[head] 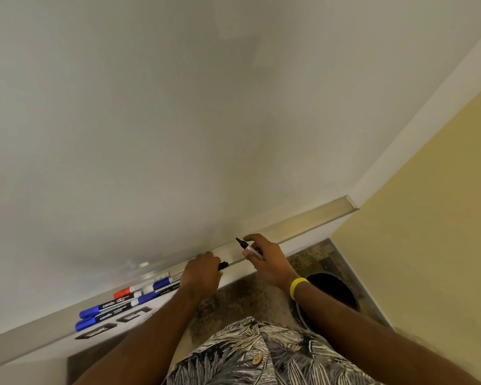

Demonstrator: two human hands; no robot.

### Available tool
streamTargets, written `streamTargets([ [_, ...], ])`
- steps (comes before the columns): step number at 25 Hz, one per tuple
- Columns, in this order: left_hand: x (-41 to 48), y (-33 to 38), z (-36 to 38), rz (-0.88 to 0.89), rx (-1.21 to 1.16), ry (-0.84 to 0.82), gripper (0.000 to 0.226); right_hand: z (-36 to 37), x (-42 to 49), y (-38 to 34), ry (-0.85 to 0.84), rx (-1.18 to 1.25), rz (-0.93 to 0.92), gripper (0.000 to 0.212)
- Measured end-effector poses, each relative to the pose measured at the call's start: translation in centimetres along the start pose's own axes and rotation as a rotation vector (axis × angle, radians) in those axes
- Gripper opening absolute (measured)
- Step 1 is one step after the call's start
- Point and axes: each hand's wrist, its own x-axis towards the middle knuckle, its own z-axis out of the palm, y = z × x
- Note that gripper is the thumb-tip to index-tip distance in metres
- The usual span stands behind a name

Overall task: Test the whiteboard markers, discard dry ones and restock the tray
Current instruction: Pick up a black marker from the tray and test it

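Two hands are at work, close together. Nearest, on the floor below the wrist of the right hand, stands a dark round bin, the likely place for dry ones. That right hand pinches an uncapped black marker by its barrel, tip slanting up and away, seemingly just short of the writing surface. Just to its left, the left hand rests on the tray, fingers curled over what looks like a small black cap poking out toward the right hand. Farther left of that hand, several blue markers and a red marker lie capped in the tray. Beyond both hands rises the whiteboard. The step looks like testing: next the tip must meet the board for a short stroke, and the line's strength decides bin or tray.
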Motion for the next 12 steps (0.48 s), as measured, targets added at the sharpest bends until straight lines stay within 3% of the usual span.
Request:
streamTargets([
  [6, -2.6, 0.2, -3.5, 0.164, 0.051, 0.286, 0.032, -1.4, -0.9, -5.5, 0.058, 0.205, -0.142, 0.011],
  [12, -5.2, 0.0, -12.6, 0.353, 0.071, 0.935, 0.031, -4.2, -1.0, -13.2, 0.178, 0.422, -0.42, 0.027],
])
